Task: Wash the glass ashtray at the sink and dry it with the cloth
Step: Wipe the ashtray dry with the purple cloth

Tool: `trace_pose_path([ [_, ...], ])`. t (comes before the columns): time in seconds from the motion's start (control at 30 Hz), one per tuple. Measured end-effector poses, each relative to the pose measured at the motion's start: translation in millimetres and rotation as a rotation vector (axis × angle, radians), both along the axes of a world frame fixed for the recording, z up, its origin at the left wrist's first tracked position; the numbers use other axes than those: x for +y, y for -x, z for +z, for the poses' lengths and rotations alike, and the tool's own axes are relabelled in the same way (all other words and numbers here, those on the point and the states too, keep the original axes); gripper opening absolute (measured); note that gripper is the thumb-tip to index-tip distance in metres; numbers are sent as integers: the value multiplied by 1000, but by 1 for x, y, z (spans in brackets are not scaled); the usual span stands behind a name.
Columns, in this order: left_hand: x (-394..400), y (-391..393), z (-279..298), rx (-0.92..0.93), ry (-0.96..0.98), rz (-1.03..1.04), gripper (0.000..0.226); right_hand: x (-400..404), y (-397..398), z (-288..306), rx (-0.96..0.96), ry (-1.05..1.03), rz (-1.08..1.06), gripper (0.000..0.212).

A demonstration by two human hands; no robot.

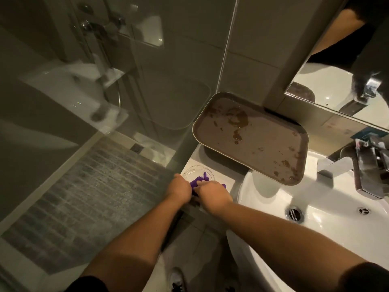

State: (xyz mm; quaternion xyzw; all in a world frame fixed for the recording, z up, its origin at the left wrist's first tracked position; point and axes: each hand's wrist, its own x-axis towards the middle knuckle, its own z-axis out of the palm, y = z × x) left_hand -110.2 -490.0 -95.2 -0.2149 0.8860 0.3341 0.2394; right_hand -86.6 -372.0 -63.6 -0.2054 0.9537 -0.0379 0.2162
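Note:
A clear glass ashtray [192, 172] rests on the white counter left of the sink [273, 199]. A purple cloth [199, 180] lies bunched in and over its near rim. My left hand [181, 187] is curled at the cloth's left end, and my right hand [212, 191] presses on the cloth from the right. Both hands touch each other and hide the near part of the ashtray and most of the cloth.
A brown tray [259, 144] with wet stains sits behind the ashtray, overhanging the basin. A chrome tap [366, 165] stands at the right, with a drain [294, 213] below it and a mirror [341, 85] above. A glass shower screen [105, 81] borders the left.

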Motion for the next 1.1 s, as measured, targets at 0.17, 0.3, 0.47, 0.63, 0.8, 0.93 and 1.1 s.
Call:
trace_pose_path([
  [0.17,-15,12,1,47,67,-178,32,30,22,22,-93,-47,346,38],
  [0.3,-15,18,-5,134,240,-399,27,32,45,28,-140,-209,516,42],
  [0.47,-10,18,-6,120,370,-435,21,31,42,18,-132,-248,461,41],
  [0.63,-3,15,-8,118,342,-350,22,16,17,-3,-47,-103,173,27],
  [0.8,3,11,-4,88,308,-300,24,15,3,-18,52,-46,65,29],
  [0.93,1,11,-1,78,316,-332,24,17,5,-20,59,-24,87,30],
  [1.1,0,9,5,74,311,-352,25,19,4,-18,68,13,88,27],
])
